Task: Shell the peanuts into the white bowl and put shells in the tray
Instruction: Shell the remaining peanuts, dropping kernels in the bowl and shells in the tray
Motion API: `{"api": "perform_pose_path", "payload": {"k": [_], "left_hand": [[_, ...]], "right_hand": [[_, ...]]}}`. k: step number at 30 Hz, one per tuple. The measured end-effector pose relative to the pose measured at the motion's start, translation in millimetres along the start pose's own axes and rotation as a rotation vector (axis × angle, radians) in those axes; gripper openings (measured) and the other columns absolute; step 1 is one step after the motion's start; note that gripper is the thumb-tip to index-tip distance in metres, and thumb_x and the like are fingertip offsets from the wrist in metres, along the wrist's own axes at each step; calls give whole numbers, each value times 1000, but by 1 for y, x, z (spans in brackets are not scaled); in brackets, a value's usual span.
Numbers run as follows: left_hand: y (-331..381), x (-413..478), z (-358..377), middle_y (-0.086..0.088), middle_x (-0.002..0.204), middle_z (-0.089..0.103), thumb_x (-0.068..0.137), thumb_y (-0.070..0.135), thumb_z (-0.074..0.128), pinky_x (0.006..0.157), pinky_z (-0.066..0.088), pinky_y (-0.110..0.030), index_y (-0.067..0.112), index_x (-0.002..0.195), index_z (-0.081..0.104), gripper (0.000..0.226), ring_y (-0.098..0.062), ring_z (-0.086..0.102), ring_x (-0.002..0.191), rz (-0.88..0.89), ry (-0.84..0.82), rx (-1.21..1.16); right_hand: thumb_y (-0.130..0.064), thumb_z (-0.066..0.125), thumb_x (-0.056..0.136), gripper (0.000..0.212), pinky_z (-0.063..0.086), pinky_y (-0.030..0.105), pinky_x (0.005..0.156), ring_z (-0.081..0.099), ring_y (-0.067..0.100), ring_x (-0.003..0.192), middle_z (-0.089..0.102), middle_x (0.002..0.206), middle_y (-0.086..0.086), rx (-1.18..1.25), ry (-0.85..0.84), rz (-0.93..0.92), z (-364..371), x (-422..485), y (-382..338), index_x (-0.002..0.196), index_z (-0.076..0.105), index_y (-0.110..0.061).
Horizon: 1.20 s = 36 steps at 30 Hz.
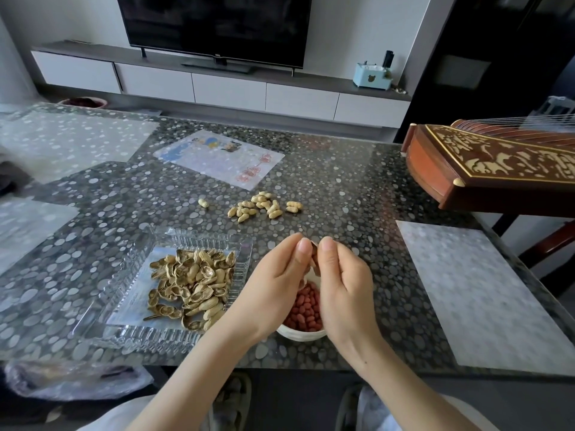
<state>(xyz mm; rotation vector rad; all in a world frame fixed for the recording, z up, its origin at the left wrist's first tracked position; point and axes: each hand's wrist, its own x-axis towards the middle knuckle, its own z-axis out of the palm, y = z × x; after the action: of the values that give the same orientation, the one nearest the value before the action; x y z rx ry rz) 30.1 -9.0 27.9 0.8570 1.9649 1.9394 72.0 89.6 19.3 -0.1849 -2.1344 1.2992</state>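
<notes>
Both hands are up together right over the white bowl (pixel 299 335), which sits near the front edge of the worktop (pixel 342 181). The left hand (pixel 273 284) and right hand (pixel 343 287) each have thumb and fingers curled in, pinching the same peanut shell (pixel 314 255) between them, so it's held at the fingertips directly above the bowl. Can't tell how far the shell is cracked open, the fingers cover most of it.

The bowl is mostly hidden under the hands, but you can see a good layer of red kernels (pixel 306 309) in it. Just beside the bowl on the left is the clear glass tray (pixel 140 335), with a heap of empty shells (pixel 193 284) piled toward its right half, close to the left hand.

The unshelled peanuts (pixel 263 206) lie in a loose pile further back on the worktop, beyond the hands, with one stray peanut (pixel 203 202) a bit off to the left of the pile. A printed mat (pixel 217 157) lies behind that.
</notes>
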Motion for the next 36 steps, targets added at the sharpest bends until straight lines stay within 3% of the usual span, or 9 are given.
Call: {"api": "perform_pose_path", "payload": {"k": [6, 9, 12, 17, 22, 26, 29, 32, 36], "left_hand": [[-2, 3, -7, 7, 63, 40, 90, 42, 42, 66, 35, -28, 18, 70, 49, 32, -7, 36, 60, -147, -38, -177], [-2, 4, -10, -9, 73, 40, 99, 32, 40, 68, 35, -29, 17, 72, 60, 36, -9, 37, 60, -177, -75, -205], [1, 5, -10, -12, 81, 42, 99, 28, 41, 66, 34, -28, 21, 67, 65, 40, -10, 34, 59, -189, -105, -290], [1, 7, -11, -9, 68, 32, 101, 24, 38, 60, 27, -27, 21, 63, 57, 43, -12, 28, 57, -206, -35, -254], [-1, 7, -17, 16, 51, 49, 98, 37, 41, 56, 29, -19, 29, 56, 46, 43, -1, 43, 51, -82, 32, 420], [-4, 9, -20, 2, 59, 56, 95, 48, 37, 51, 35, -24, 15, 66, 52, 46, -11, 51, 55, -2, 42, 867], [-6, 13, -24, -1, 53, 51, 93, 48, 43, 45, 29, -22, 7, 65, 53, 50, -10, 42, 46, -20, 78, 837], [-2, 13, -29, 8, 41, 39, 94, 41, 49, 40, 23, -17, 8, 66, 60, 45, -7, 31, 36, -74, 174, 615], [-6, 18, -55, 0, 49, 42, 95, 33, 48, 50, 28, -25, 5, 71, 61, 39, -14, 31, 43, -241, 366, 489]], "right_hand": [[-28, 40, 101, 44, 43, 20, 56, 53, 2, 55, 57, 55, -6, 243, -153, 297, -11, 8, -9, 68, 60, -6], [-30, 42, 101, 46, 35, 15, 48, 44, 1, 42, 48, 44, -11, 357, -240, 516, -18, 15, -11, 59, 50, -12], [-32, 41, 101, 46, 24, 20, 44, 31, 7, 39, 39, 40, -8, 502, -334, 659, -23, 19, -9, 59, 44, -12], [-34, 39, 100, 47, 15, 21, 42, 22, 8, 41, 26, 48, -5, 716, -373, 834, -29, 28, 2, 58, 44, -15], [-34, 38, 101, 47, 12, 26, 46, 20, 9, 41, 26, 48, -4, 563, -213, 768, -40, 37, 12, 59, 44, -15], [-33, 38, 101, 45, 12, 28, 48, 21, 10, 40, 29, 46, -3, 478, -144, 755, -44, 40, 16, 61, 45, -14], [-32, 39, 101, 46, 12, 29, 49, 22, 10, 40, 29, 47, -2, 427, -140, 730, -43, 40, 16, 59, 45, -14], [-32, 40, 101, 46, 12, 29, 49, 21, 12, 43, 30, 48, -1, 404, -166, 672, -40, 37, 15, 60, 45, -12], [-38, 41, 100, 45, 27, 20, 45, 33, 8, 45, 40, 50, -3, 281, -217, 503, -31, 29, 12, 67, 54, -10]]}}
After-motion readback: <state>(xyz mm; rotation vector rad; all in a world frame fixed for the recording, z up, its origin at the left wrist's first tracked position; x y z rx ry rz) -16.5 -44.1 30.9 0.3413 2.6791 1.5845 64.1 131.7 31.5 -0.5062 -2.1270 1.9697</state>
